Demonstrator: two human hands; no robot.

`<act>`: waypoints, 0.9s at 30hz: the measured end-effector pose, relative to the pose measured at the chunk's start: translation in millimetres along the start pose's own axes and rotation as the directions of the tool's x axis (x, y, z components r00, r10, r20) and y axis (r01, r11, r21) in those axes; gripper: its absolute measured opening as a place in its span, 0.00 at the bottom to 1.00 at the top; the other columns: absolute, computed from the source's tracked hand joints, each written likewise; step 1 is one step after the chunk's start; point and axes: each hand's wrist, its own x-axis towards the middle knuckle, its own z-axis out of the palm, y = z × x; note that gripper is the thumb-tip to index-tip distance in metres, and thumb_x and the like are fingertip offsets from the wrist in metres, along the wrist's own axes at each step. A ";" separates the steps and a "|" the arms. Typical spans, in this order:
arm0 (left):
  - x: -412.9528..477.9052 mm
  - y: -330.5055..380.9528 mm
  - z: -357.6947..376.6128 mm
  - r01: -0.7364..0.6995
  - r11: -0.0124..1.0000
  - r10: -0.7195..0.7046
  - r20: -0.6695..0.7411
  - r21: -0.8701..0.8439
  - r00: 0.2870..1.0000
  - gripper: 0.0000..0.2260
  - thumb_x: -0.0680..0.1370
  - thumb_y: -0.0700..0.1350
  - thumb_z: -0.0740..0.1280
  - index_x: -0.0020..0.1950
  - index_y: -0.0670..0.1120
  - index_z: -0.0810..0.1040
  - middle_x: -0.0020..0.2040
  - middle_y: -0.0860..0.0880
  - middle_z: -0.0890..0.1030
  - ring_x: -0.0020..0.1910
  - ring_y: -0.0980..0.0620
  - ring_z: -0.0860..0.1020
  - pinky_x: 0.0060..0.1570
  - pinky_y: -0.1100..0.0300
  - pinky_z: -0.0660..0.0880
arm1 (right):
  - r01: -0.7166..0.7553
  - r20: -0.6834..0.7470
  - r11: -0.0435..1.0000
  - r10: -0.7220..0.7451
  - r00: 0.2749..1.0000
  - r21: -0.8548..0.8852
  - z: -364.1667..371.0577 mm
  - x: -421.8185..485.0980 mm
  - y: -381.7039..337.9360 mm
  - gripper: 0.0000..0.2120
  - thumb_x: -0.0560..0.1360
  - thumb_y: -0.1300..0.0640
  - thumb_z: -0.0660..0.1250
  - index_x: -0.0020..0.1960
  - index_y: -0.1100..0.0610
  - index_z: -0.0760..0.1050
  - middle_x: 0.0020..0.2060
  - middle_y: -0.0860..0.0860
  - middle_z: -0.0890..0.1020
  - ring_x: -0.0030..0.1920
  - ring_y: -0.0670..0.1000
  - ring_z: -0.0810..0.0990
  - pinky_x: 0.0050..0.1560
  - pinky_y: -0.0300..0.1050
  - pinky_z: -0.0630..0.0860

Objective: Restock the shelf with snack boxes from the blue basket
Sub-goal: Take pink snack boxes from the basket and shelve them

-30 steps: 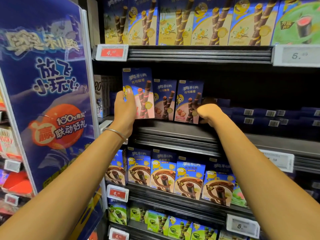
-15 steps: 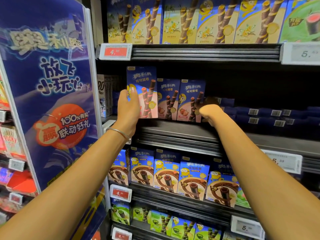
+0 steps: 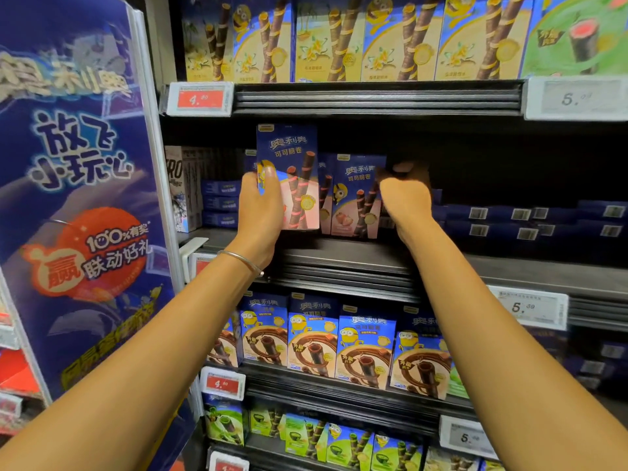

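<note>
Head view: the left hand (image 3: 260, 212) grips the low left side of a tall blue and pink cardboard snack box (image 3: 294, 154), held upright just above the dark metal shelf (image 3: 339, 263). The box looks light, stiff and easy to dent. The right hand (image 3: 404, 198) curls beside 1 standing box (image 3: 356, 195); I cannot tell if it grips. Open room lies to the right.

Left hand (image 3: 260, 212) covers lower-left corner of tall blue-and-pink cardboard snack box (image 3: 295, 164). Right hand (image 3: 406, 198): fingers curl out of my sight beside shelved strawberry-print cardboard box (image 3: 356, 198), grip unclear. Yellow cardboard boxes (image 3: 326, 39) cut by top edge. Grey price label (image 3: 574, 98): cents blurred.
</note>
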 end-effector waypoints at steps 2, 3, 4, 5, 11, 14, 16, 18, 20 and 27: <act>-5.5 3.6 15.7 0.017 1.000 -0.017 0.037 -0.008 0.999 0.15 0.88 0.56 0.55 0.53 0.45 0.70 0.43 0.50 0.75 0.38 0.56 0.74 0.33 0.69 0.73 | 0.044 0.072 0.994 -0.051 0.996 0.095 0.2 -3.2 -4.8 0.14 0.73 0.48 0.68 0.51 0.58 0.78 0.52 0.56 0.83 0.44 0.49 0.80 0.42 0.45 0.78; -9.0 5.6 24.1 0.026 1.000 -0.026 0.050 -0.008 0.998 0.16 0.88 0.57 0.55 0.51 0.46 0.70 0.43 0.51 0.75 0.38 0.56 0.74 0.33 0.70 0.73 | 0.057 0.157 0.992 -0.075 0.985 0.115 -1.3 -7.8 -8.1 0.24 0.70 0.43 0.70 0.57 0.59 0.77 0.56 0.56 0.82 0.51 0.51 0.82 0.49 0.50 0.81; -12.8 7.6 32.8 0.037 0.999 -0.036 0.064 -0.008 0.997 0.15 0.88 0.57 0.55 0.49 0.48 0.70 0.42 0.52 0.75 0.38 0.56 0.75 0.35 0.69 0.74 | 0.072 0.220 0.992 -0.094 0.971 0.106 -4.1 -10.7 -9.1 0.33 0.68 0.40 0.73 0.64 0.60 0.75 0.61 0.55 0.81 0.57 0.53 0.81 0.56 0.54 0.81; -16.5 9.4 41.5 0.050 0.999 -0.048 0.085 -0.012 0.995 0.15 0.88 0.58 0.55 0.48 0.51 0.69 0.43 0.52 0.76 0.39 0.57 0.76 0.39 0.66 0.76 | 0.080 0.271 0.991 -0.106 0.957 0.104 -7.0 -15.1 -9.9 0.36 0.69 0.40 0.74 0.68 0.60 0.72 0.63 0.55 0.79 0.60 0.54 0.80 0.59 0.57 0.80; -32.5 15.8 79.1 0.034 0.999 -0.039 0.193 0.028 0.980 0.14 0.87 0.58 0.58 0.46 0.51 0.69 0.41 0.53 0.75 0.35 0.61 0.78 0.32 0.68 0.74 | 0.141 0.217 0.990 -0.139 0.966 0.005 -36.3 -5.6 -3.1 0.16 0.74 0.56 0.74 0.59 0.61 0.76 0.52 0.59 0.84 0.51 0.58 0.85 0.53 0.62 0.83; -26.2 12.7 73.7 -0.175 0.916 0.109 0.195 0.362 0.975 0.15 0.86 0.55 0.60 0.51 0.44 0.73 0.47 0.47 0.78 0.51 0.41 0.78 0.46 0.52 0.70 | 0.112 0.157 0.990 -0.098 0.983 -0.083 -57.5 4.9 1.6 0.13 0.73 0.58 0.71 0.56 0.62 0.78 0.51 0.63 0.83 0.53 0.63 0.83 0.54 0.67 0.80; -18.5 12.1 65.0 -0.312 0.750 0.243 0.196 0.584 0.950 0.16 0.85 0.53 0.63 0.55 0.40 0.76 0.54 0.36 0.81 0.56 0.34 0.78 0.51 0.46 0.70 | 0.076 0.113 0.994 -0.067 0.991 -0.082 -69.8 13.8 6.2 0.13 0.73 0.61 0.68 0.57 0.62 0.78 0.53 0.62 0.83 0.54 0.63 0.82 0.56 0.66 0.80; -10.6 16.9 58.5 -0.369 0.607 0.273 0.251 0.704 0.929 0.16 0.81 0.55 0.66 0.51 0.41 0.75 0.55 0.32 0.81 0.57 0.30 0.78 0.55 0.43 0.73 | 0.022 0.080 0.996 -0.015 0.997 -0.083 -79.1 22.2 12.3 0.16 0.74 0.61 0.65 0.61 0.62 0.76 0.56 0.61 0.81 0.56 0.62 0.81 0.58 0.63 0.80; -0.9 22.1 55.1 -0.406 0.507 0.223 0.340 0.760 0.914 0.22 0.78 0.59 0.66 0.64 0.44 0.77 0.63 0.33 0.79 0.64 0.28 0.76 0.63 0.40 0.75 | -0.026 0.067 0.994 0.034 0.997 -0.106 -85.0 28.8 19.6 0.17 0.76 0.60 0.63 0.64 0.62 0.76 0.59 0.60 0.81 0.58 0.61 0.80 0.59 0.61 0.80; 22.9 25.7 55.6 -0.592 0.250 0.239 0.543 0.766 0.805 0.41 0.75 0.57 0.76 0.84 0.56 0.59 0.84 0.47 0.58 0.81 0.34 0.56 0.79 0.37 0.57 | -0.121 0.080 0.975 0.138 0.987 -0.184 -85.7 37.0 41.2 0.15 0.78 0.67 0.62 0.63 0.69 0.75 0.61 0.67 0.79 0.62 0.66 0.79 0.62 0.67 0.76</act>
